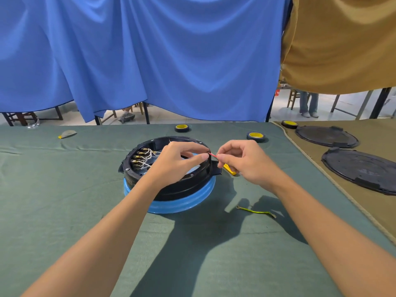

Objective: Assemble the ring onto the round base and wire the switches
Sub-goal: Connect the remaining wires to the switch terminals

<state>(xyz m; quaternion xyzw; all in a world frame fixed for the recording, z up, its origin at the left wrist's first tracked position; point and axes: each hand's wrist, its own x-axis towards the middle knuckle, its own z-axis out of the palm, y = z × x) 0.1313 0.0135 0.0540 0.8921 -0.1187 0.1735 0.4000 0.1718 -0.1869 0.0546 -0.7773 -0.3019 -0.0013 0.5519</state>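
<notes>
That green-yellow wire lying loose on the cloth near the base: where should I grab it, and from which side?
Pinch the green-yellow wire at mid-length, coming straight down from above. It lies flat on the green cloth, nothing touching it, so its insulated middle is open. I'd avoid its ends: a ring terminal on the left, bare strands on the right. The right hand is nearer, but holds a red wire.

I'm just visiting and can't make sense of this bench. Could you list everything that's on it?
Housing: one, black, round, centre, on the blue ring.
Ring: one, blue, under the housing.
Switch terminals: several, brass, white wires, inside the housing's left wall.
Red wire: one, pinched between both hands.
Green-yellow wire: one, loose, near right.
Tape rolls: three, black-yellow, far edge.
Black lids: two, right, on tan cloth.
Yellow tool: one, behind the right hand.
Left hand: over the housing.
Right hand: right of the housing.
</notes>
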